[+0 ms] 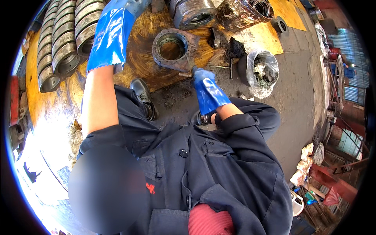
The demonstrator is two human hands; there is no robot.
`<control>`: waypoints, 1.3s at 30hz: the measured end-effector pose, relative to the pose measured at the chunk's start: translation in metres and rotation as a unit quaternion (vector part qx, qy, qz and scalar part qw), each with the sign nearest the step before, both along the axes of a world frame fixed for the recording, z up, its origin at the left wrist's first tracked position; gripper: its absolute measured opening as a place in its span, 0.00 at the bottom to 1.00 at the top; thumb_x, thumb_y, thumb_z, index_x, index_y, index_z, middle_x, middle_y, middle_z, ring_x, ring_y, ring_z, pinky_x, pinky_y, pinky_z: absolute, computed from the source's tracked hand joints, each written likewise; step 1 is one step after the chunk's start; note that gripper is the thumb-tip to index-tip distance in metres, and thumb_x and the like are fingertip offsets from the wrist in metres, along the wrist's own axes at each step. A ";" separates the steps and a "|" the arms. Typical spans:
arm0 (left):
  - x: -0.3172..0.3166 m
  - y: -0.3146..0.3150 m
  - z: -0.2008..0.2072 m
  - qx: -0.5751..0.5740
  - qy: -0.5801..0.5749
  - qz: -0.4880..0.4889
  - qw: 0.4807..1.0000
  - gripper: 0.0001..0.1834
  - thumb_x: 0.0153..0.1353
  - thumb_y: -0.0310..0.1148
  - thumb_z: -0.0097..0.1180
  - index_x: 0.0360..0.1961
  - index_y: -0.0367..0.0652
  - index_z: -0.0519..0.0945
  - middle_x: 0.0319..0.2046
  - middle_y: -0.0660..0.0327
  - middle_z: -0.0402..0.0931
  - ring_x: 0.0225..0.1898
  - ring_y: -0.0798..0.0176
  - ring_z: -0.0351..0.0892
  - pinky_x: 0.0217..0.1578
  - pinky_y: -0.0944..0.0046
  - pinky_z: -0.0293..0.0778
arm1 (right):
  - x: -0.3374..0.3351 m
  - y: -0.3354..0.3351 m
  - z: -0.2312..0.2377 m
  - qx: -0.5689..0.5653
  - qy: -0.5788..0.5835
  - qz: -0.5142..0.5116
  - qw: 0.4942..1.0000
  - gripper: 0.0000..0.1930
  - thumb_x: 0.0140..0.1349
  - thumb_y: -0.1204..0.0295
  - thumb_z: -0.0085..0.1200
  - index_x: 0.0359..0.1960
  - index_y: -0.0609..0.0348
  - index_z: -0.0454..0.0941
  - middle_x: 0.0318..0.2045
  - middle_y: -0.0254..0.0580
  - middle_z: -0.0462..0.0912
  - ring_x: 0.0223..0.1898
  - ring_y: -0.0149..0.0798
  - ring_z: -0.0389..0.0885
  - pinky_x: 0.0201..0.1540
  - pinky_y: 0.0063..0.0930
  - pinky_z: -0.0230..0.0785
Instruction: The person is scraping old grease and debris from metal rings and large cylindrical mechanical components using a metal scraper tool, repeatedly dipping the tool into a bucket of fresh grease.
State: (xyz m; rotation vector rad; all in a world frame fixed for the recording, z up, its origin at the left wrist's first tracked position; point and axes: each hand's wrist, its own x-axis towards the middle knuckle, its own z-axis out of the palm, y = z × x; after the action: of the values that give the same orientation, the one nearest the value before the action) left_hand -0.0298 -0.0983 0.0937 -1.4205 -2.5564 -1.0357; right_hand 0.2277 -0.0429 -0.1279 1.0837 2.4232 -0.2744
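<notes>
1. Dark work jacket (219, 172) fills the lower part of the view, buttoned, with a red cloth (207, 221) at its bottom edge.
2. Rusty metal housing (174, 49) with a round bore lies flat on the stained yellow board (270, 39), just ahead of the person's black shoe (143, 96).
3. Right hand (203, 78), in a blue glove, is closed around a small tool (187, 72) whose tip touches the housing's near edge.
4. Left hand (113, 31), also in a blue glove, is raised up high near the top of the view; its fingers are cut off there, so I cannot tell whether they hold anything.
5. Ribbed metal rings (62, 39) lie stacked in rows at the left.
6. More greasy round parts (219, 13) sit behind the housing, and a black bucket lined with a clear bag (262, 72) stands to its right.
</notes>
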 end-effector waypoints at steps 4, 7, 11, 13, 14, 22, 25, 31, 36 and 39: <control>0.000 0.006 -0.002 0.040 0.000 -0.027 0.999 0.19 0.61 0.45 0.49 0.40 0.40 0.81 0.39 0.46 0.79 0.44 0.45 0.77 0.45 0.52 0.71 | 0.010 -0.020 -0.036 0.058 -0.016 0.002 0.998 0.13 0.61 0.70 0.44 0.46 0.58 0.74 0.37 0.46 0.83 0.37 0.47 0.84 0.35 0.45 0.76; -0.001 0.002 -0.002 0.041 0.006 -0.031 0.999 0.19 0.61 0.45 0.49 0.40 0.40 0.81 0.38 0.46 0.79 0.43 0.45 0.77 0.45 0.52 0.71 | -0.010 0.018 -0.026 0.025 0.025 -0.021 0.999 0.14 0.60 0.70 0.46 0.46 0.56 0.76 0.42 0.46 0.83 0.42 0.47 0.83 0.39 0.45 0.76; -0.003 0.004 -0.009 0.062 -0.004 -0.044 0.997 0.19 0.61 0.45 0.49 0.40 0.40 0.81 0.38 0.46 0.79 0.43 0.45 0.77 0.45 0.52 0.71 | 0.001 -0.001 -0.017 0.047 0.050 0.019 0.997 0.12 0.59 0.69 0.47 0.44 0.49 0.75 0.29 0.41 0.83 0.32 0.46 0.84 0.30 0.43 0.75; 0.001 0.013 -0.009 0.079 -0.009 -0.061 0.995 0.19 0.61 0.44 0.49 0.39 0.40 0.81 0.38 0.46 0.79 0.43 0.45 0.77 0.45 0.52 0.71 | 0.022 -0.027 -0.046 0.166 0.080 0.025 0.983 0.10 0.56 0.72 0.48 0.40 0.48 0.77 0.27 0.40 0.82 0.30 0.44 0.83 0.29 0.43 0.74; -0.002 0.009 -0.009 0.081 -0.008 -0.060 0.995 0.19 0.61 0.44 0.49 0.39 0.40 0.81 0.38 0.46 0.79 0.43 0.45 0.77 0.45 0.52 0.71 | 0.010 -0.020 -0.034 0.087 0.041 0.033 0.995 0.10 0.58 0.72 0.46 0.40 0.50 0.77 0.30 0.42 0.83 0.33 0.45 0.84 0.32 0.44 0.75; 0.001 0.010 -0.018 0.104 -0.031 -0.089 0.990 0.19 0.61 0.44 0.49 0.39 0.40 0.81 0.37 0.46 0.79 0.43 0.44 0.77 0.45 0.52 0.71 | 0.009 -0.033 -0.028 0.023 -0.050 -0.014 0.998 0.19 0.58 0.71 0.47 0.53 0.51 0.71 0.41 0.48 0.83 0.43 0.48 0.83 0.39 0.48 0.75; 0.007 0.010 -0.016 0.064 -0.029 -0.063 0.996 0.19 0.61 0.44 0.49 0.39 0.39 0.81 0.37 0.46 0.79 0.43 0.44 0.77 0.45 0.52 0.71 | 0.007 0.010 -0.025 -0.002 -0.009 0.007 1.000 0.14 0.59 0.70 0.45 0.48 0.51 0.72 0.39 0.48 0.83 0.41 0.49 0.83 0.39 0.47 0.75; 0.005 0.008 0.001 0.036 0.016 -0.057 0.998 0.19 0.62 0.44 0.48 0.41 0.39 0.81 0.39 0.47 0.79 0.44 0.45 0.77 0.47 0.53 0.71 | 0.012 -0.018 -0.030 0.032 -0.025 0.028 0.999 0.16 0.54 0.72 0.49 0.46 0.52 0.75 0.30 0.44 0.83 0.35 0.45 0.84 0.33 0.41 0.77; 0.009 0.012 -0.006 0.113 -0.003 -0.135 0.984 0.19 0.61 0.43 0.49 0.42 0.40 0.81 0.38 0.47 0.80 0.43 0.46 0.79 0.47 0.53 0.72 | -0.022 0.049 -0.014 -0.035 -0.002 -0.046 0.998 0.14 0.61 0.68 0.45 0.46 0.55 0.76 0.42 0.48 0.83 0.45 0.49 0.82 0.43 0.42 0.76; 0.003 0.015 -0.011 0.099 -0.005 -0.116 0.988 0.19 0.61 0.44 0.49 0.42 0.40 0.81 0.38 0.48 0.80 0.43 0.46 0.79 0.47 0.53 0.72 | -0.028 0.046 -0.009 -0.056 -0.022 -0.045 0.997 0.14 0.62 0.68 0.44 0.45 0.55 0.77 0.42 0.45 0.84 0.45 0.46 0.83 0.44 0.41 0.76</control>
State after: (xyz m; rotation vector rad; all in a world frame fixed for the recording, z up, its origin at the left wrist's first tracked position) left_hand -0.0269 -0.0828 0.0830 -1.6861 -2.2558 -1.2899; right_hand 0.1992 0.0034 -0.1364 1.1388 2.2943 -0.4056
